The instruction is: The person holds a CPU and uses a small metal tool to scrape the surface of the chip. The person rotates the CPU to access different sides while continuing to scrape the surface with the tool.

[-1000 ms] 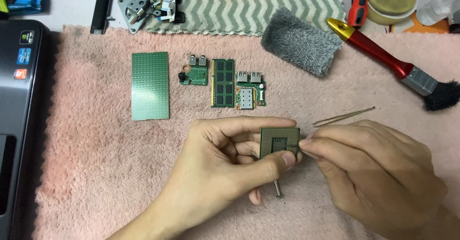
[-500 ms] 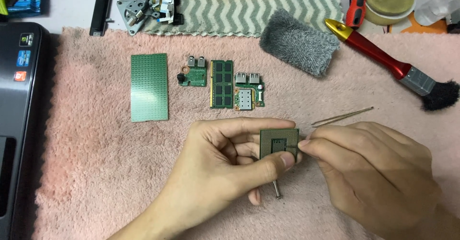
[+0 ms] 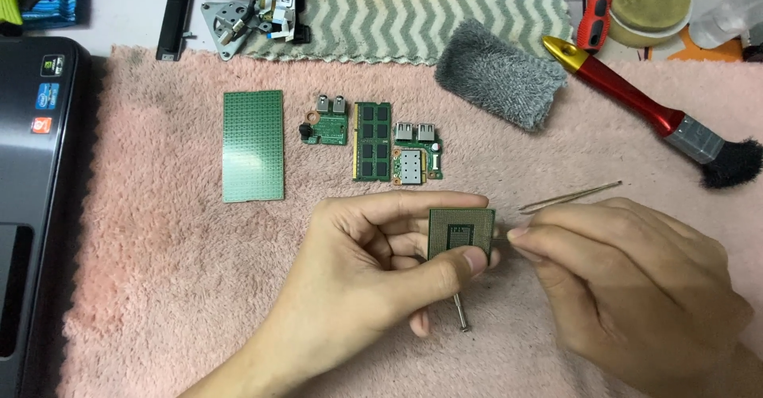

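The left hand (image 3: 373, 275) pinches a small square chip (image 3: 461, 233) by its edges, pin side up, held just above the pink towel (image 3: 159, 287). The right hand (image 3: 636, 287) sits right beside it, fingers closed on a thin metal tool whose tip touches the chip's right edge. Metal tweezers (image 3: 568, 197) lie just behind, near the right hand.

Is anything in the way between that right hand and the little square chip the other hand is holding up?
Nothing visible. The left hand pinches the square green processor chip by its edges, pin side up. The right hand is at the chip's right edge, its fingertips holding a thin metal tool whose tip is hard to make out.
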